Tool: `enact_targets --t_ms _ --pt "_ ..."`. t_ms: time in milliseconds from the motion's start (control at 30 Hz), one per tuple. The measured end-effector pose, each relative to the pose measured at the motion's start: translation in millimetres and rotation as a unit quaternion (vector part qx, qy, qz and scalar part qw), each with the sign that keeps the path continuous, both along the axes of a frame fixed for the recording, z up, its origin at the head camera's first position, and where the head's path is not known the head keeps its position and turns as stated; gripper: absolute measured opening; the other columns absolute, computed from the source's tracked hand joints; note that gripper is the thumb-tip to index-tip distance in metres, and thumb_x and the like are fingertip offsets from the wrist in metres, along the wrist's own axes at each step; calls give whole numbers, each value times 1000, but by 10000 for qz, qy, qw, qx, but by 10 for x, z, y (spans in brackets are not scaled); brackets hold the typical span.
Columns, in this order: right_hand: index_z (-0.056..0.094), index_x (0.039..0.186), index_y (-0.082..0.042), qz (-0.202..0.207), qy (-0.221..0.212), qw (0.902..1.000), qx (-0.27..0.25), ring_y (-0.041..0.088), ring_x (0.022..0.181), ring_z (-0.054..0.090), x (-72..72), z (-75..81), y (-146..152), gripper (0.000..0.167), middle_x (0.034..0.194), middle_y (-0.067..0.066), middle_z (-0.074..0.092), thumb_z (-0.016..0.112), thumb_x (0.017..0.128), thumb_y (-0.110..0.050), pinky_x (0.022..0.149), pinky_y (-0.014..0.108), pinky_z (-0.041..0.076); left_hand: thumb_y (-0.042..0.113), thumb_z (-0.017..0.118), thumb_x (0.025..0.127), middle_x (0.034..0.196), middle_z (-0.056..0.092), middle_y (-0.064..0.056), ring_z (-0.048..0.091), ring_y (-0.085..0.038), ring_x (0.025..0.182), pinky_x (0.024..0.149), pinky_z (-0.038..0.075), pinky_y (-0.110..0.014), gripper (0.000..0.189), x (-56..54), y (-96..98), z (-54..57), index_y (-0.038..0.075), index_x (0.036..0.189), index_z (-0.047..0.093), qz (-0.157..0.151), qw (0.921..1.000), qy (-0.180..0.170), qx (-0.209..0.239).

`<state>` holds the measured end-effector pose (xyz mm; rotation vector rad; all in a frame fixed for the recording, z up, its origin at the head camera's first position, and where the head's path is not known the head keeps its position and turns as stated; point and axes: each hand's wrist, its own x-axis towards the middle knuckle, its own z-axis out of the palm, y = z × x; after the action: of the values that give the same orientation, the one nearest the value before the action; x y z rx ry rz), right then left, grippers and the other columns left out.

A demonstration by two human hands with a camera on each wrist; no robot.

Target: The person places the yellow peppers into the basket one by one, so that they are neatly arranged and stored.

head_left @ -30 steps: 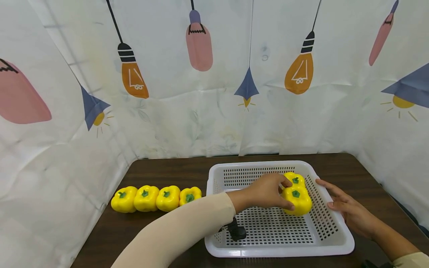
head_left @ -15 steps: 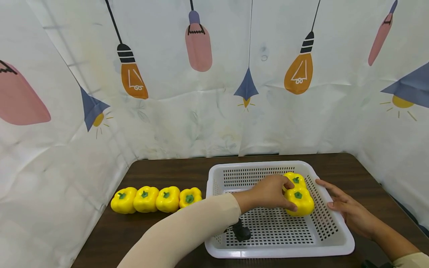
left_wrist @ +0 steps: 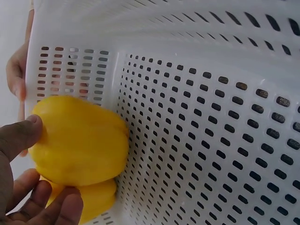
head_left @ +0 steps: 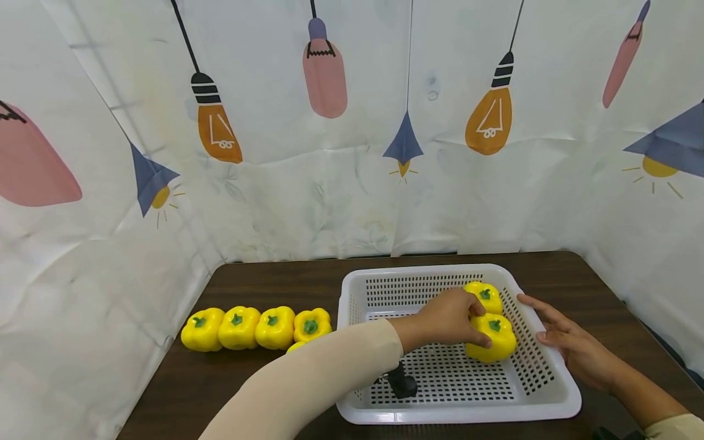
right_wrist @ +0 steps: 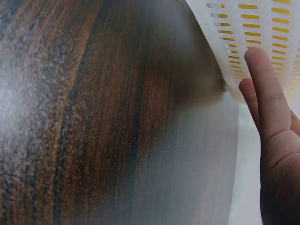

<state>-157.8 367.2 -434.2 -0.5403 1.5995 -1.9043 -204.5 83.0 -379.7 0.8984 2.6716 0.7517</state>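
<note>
A white perforated plastic basket stands on the table. Inside it, at the right end, my left hand holds the front yellow bell pepper between thumb and fingers. A second yellow bell pepper sits just behind it, against the basket's right wall. In the left wrist view, the thumb presses the held pepper's side and the fingers curl near its lower edge, partly over the other pepper. My right hand rests against the basket's right rim from outside, its fingers extended, as the right wrist view also shows.
To the left, several yellow bell peppers stand in a row on the dark wooden table. One more pepper is mostly hidden behind the left sleeve. A lamp-patterned sheet encloses the table's back and sides.
My left hand has shifted slightly right, and the front pepper has moved right and toward me, leaving more of the rear pepper showing. The right hand stays at the rim.
</note>
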Motion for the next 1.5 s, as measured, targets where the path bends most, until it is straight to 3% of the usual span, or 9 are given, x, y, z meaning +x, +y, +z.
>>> enact_targets --t_ms 133,467,667,867,1100,1500 --pt "4 164 -38 -15 13 10000 28 37 124 60 -6 -2 2 65 148 -10 46 22 109 -8 93 69 49 43 93 75 98 63 16 51 1 85 75 46 -12 51 3 7 -7 18 115 75 65 10000 -39 -14" --pt "10 163 -43 -87 139 9997 184 35 123 60 -10 -33 32 65 146 -11 45 22 109 -8 91 67 51 40 94 74 107 66 15 55 0 93 83 49 -16 57 1 -46 18 21 123 73 -39 9995 -172 -271" --pt "5 164 -38 -130 39 9997 197 36 124 59 -9 -2 12 65 147 -10 45 24 110 -9 93 68 49 39 94 74 101 64 15 53 0 87 78 48 -15 53 1 -55 26 18 118 74 -57 9990 -178 -396" --pt "7 164 -41 -117 18 9998 189 36 123 60 -11 -13 2 65 146 -10 45 24 110 -9 92 68 50 37 93 74 98 63 14 53 0 83 73 48 -14 52 2 -53 29 17 117 72 1 9991 -254 -335" --pt "10 163 -44 -135 43 9997 210 35 122 61 -5 -26 5 64 146 -14 44 23 110 -10 92 68 50 38 95 71 98 63 14 53 0 83 71 49 -13 55 24 0 -15 16 116 73 303 9987 -410 -32" --pt "10 163 -44 -150 76 9997 199 34 122 62 17 -5 -7 65 146 -17 44 23 109 -10 90 70 49 38 96 71 97 62 14 52 1 84 73 48 -13 57 44 62 -62 16 118 73 348 9990 -279 19"
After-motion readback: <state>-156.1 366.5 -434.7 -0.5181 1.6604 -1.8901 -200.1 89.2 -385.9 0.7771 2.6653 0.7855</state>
